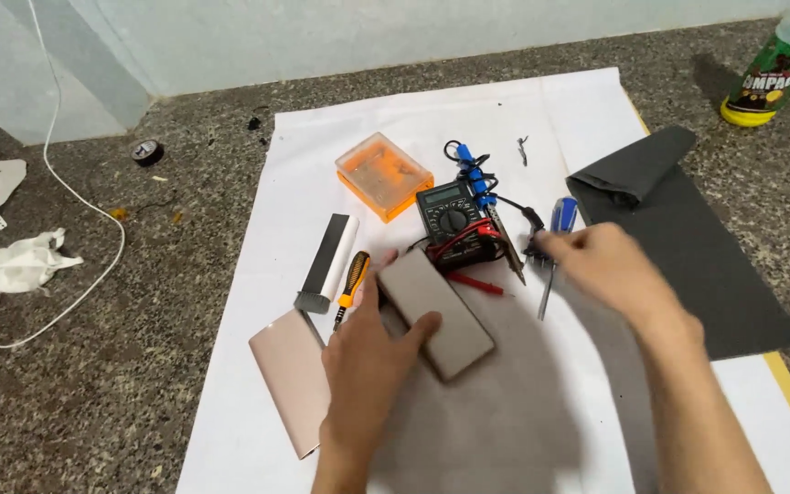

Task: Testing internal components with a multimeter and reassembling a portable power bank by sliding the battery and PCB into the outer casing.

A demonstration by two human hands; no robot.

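My left hand [372, 366] grips a flat beige rectangular device [434, 314] on the white paper sheet [358, 128], thumb on its near edge and fingers on the left side. My right hand [601, 265], blurred, reaches to a blue-handled screwdriver [557, 240] and seems to close its fingers on the shaft. A black multimeter [450, 220] with red and black leads lies just behind the beige device. An orange-and-black screwdriver [352, 284] lies beside my left thumb.
A pink metal shell [291, 380] and a black-and-white block [328, 261] lie left of my hand. An orange plastic box [383, 174] sits behind. Dark grey cloth [688, 238] covers the right side; a bottle [774, 69] stands far right. A white cable [84, 201] and rags lie left.
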